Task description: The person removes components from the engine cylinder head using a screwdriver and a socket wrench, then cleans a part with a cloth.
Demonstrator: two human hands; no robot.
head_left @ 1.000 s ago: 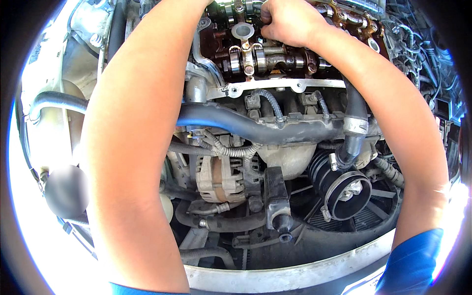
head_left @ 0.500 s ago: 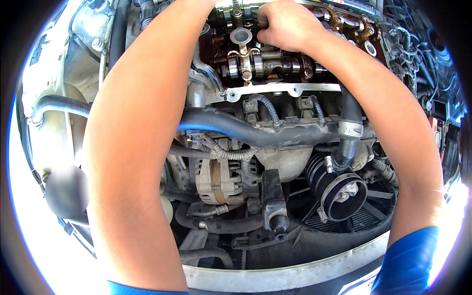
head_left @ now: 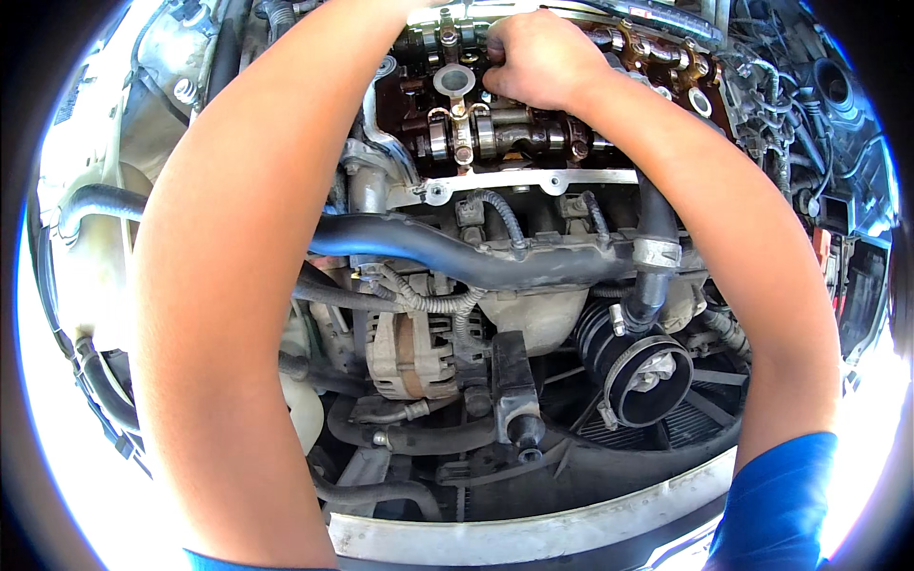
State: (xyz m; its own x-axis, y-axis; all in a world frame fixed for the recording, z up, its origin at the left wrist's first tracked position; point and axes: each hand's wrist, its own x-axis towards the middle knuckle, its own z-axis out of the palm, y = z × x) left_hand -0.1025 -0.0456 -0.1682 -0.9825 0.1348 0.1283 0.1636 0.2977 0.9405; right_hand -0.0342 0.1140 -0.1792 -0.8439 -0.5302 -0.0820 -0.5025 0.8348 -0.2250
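Engine bay, one: open cylinder head (head_left: 495, 181), upper centre, valve gear exposed, brown film over the metal, oil by its look. Front camshaft (head_left: 533, 138), one, bearing-capped, lying behind the head's pale front rim. Right hand (head_left: 545, 62), one, above the valve gear, fingers curled inward; their tips are hidden, so whether anything is gripped cannot be told. Left hand, one, past the upper edge; its state cannot be told; left forearm (head_left: 257, 190) alone on show. Round collar (head_left: 455, 80), one, just left of the right hand. Hazards, as judged: slick metal could let the curled fingers slip, knocking knuckles on caps or lobes; any small part let go could drop among the dark recesses; grit shed from the sleeves could foul bare bearing surfaces. Upright black hose (head_left: 657, 214), one, near the right forearm (head_left: 724, 176): a careless withdrawal could snag it. Ribbed duct (head_left: 595, 338), one, mouth holding a pale crumpled wad (head_left: 652, 373): a knock could dislodge this stopper, admitting debris.
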